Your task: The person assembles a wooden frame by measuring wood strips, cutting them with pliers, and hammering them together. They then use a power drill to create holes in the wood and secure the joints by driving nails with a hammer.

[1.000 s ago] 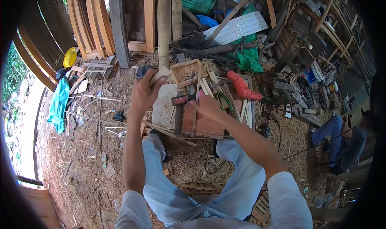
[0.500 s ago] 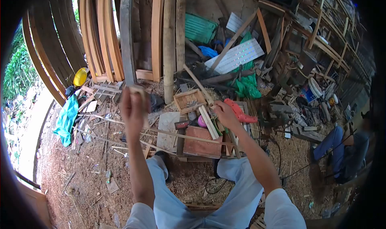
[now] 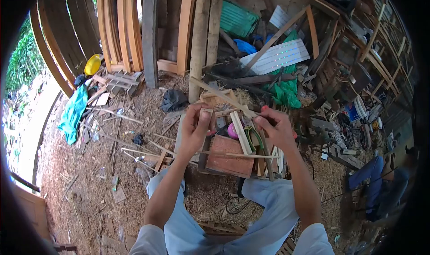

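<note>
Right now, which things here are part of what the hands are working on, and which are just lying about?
In use:
left hand, gripping a small wooden block
right hand, pinching a thin wooden strip
low workbench beneath both hands

Lying about:
yellow helmet
teal cloth
black bag
white corrugated sheet
curved planks leaning on the wall

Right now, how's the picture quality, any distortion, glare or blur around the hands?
Head view: strong fisheye, planks bow near the edges, black vignette at the corners. Daylight blows out the far left ground. Left hand, holding a small wood block, and right hand, gripping a thin stick, are fairly sharp, evenly lit, no glare.
</note>
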A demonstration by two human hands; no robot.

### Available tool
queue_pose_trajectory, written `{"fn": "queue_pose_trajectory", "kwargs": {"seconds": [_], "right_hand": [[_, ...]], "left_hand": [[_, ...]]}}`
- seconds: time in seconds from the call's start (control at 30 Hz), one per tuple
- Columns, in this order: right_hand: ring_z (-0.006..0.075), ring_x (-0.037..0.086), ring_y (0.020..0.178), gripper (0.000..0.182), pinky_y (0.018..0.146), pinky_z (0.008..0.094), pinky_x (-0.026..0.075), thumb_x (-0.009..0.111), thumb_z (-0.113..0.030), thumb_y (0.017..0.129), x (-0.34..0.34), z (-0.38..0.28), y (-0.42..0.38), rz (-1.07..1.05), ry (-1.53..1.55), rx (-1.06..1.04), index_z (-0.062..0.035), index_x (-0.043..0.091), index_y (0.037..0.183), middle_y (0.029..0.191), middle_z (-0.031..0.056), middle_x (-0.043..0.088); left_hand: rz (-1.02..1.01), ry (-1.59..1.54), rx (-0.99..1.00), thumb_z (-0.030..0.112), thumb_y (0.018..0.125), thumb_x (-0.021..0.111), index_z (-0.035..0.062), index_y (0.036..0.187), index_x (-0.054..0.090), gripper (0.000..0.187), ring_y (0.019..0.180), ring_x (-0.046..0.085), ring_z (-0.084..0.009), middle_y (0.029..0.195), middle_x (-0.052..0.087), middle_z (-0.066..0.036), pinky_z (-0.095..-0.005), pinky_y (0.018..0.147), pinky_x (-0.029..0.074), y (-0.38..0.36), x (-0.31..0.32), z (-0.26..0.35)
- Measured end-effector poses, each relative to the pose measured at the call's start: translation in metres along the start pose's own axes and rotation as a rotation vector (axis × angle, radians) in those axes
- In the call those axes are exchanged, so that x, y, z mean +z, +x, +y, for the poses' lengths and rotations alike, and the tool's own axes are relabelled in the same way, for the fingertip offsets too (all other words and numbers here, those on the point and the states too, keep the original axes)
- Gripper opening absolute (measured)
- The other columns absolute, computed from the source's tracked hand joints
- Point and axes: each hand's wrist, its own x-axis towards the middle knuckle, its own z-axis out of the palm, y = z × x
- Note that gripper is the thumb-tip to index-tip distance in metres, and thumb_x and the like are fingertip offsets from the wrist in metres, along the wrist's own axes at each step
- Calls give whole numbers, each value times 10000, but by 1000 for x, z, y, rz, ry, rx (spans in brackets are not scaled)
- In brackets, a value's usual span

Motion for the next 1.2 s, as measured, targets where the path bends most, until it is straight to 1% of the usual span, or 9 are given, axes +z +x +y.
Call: {"fn": "queue_pose_trajectory", "kwargs": {"seconds": [0.03,0.2,0.43,0.6,0.7,0.9,1.0,1.13,1.2], "right_hand": [[60,542,658,140,591,237,429,683,-135,867,0,7,0,24,-35,4,-1,687,907,743,15,639],[58,513,658,166,592,237,421,686,-126,867,-8,20,-6,22,-161,-92,-11,691,986,746,8,625],[64,537,694,212,616,241,446,615,-64,910,-15,9,-10,-97,-216,-23,-24,658,1113,815,33,647],[176,638,764,221,648,302,487,595,-2,895,-14,1,-6,-107,-365,-203,-27,673,1100,910,118,679],[187,644,868,236,755,304,505,613,0,874,-14,-4,-7,-96,-386,-172,-25,662,1103,997,128,677],[249,652,950,255,752,321,511,672,-2,827,-13,-6,-7,-92,-472,-76,-55,678,1077,1073,149,668],[214,640,747,284,636,310,504,685,-50,838,-8,-4,-7,-36,-509,-277,-71,671,1120,918,117,649],[233,652,770,355,651,321,520,681,-43,832,8,-11,-7,-84,-386,-161,-91,637,1181,945,122,649],[244,655,776,407,655,336,522,677,-41,828,25,-17,-7,-88,-304,-285,-111,611,1223,963,120,648]], "left_hand": [[5,-5,-35,230,1000,489,25,1104,496,230,703,571,-117,837,585,-71,-281,694,498,-1,-4,0],[58,16,-70,238,973,546,6,1070,534,252,800,618,-145,938,634,-101,-289,739,505,-6,-7,1],[-19,2,-83,77,947,552,-9,1117,506,197,890,636,-166,1019,625,-116,-317,796,545,-11,-16,-11],[23,-153,-178,60,923,601,-17,1125,517,232,971,640,-160,1055,657,-120,-286,845,500,-14,-15,-12],[10,-129,-184,45,917,602,-30,1149,510,260,983,648,-177,1071,660,-135,-295,871,499,-15,-14,-13],[31,-159,-181,57,924,600,-35,1154,517,262,973,649,-171,1047,667,-131,-286,870,497,-18,-16,-16],[29,-143,-129,70,928,601,-33,1129,538,234,967,650,-167,1036,671,-129,-285,859,498,-20,-17,-17],[43,-182,-119,92,928,611,-31,1103,554,221,955,652,-163,1022,675,-128,-281,844,498,-21,-13,-20],[38,-180,-135,97,928,613,-31,1101,554,223,956,652,-164,1020,675,-129,-279,841,498,-21,-10,-21]]}}
